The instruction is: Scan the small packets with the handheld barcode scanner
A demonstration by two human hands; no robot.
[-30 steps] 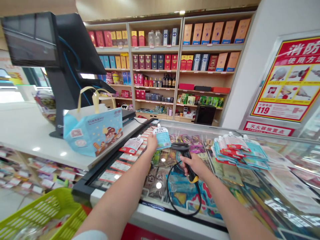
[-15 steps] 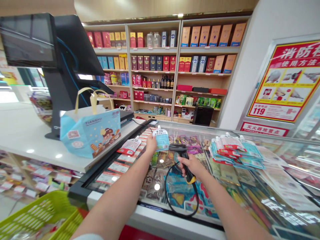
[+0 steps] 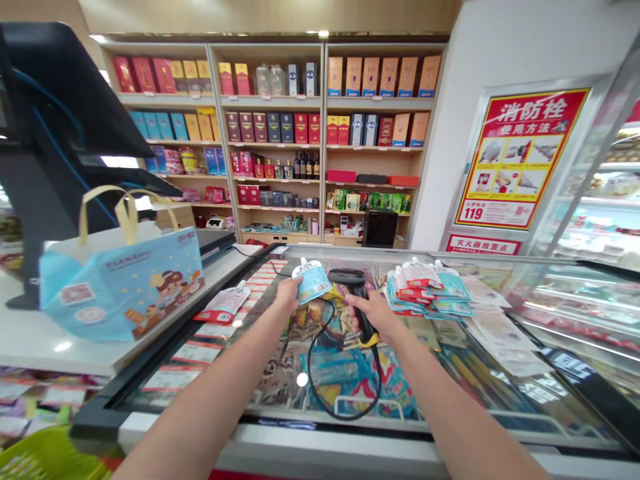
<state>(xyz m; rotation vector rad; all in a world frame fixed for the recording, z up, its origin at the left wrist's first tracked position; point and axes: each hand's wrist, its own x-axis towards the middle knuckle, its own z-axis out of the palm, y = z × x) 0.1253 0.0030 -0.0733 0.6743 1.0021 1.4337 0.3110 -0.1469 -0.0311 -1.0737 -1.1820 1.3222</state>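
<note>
My left hand [image 3: 287,295] pinches the edge of a blue and white spouted drink pouch [image 3: 313,281], held tilted above the glass top of a freezer. Wrapped round the handle of a black barcode scanner [image 3: 361,305] is my right hand [image 3: 373,310]. The scanner's head is close to the pouch's right side, and its cable loops down over the glass. To the right lies a pile of red and blue spouted pouches [image 3: 427,288]. A single red and white pouch [image 3: 223,305] rests at the left on the glass, near a row of price labels.
A blue paper bag [image 3: 125,280] stands on the white counter [image 3: 30,337] at left, beside a black register screen [image 3: 65,100]. Papers [image 3: 505,327] lie right of the pile. A green basket [image 3: 53,457] is at lower left. Shelves of boxes [image 3: 273,127] stand behind.
My view has turned to the right, so the scene sits further left. The pouch in my left hand has tilted, and the scanner and pouch are closer together.
</note>
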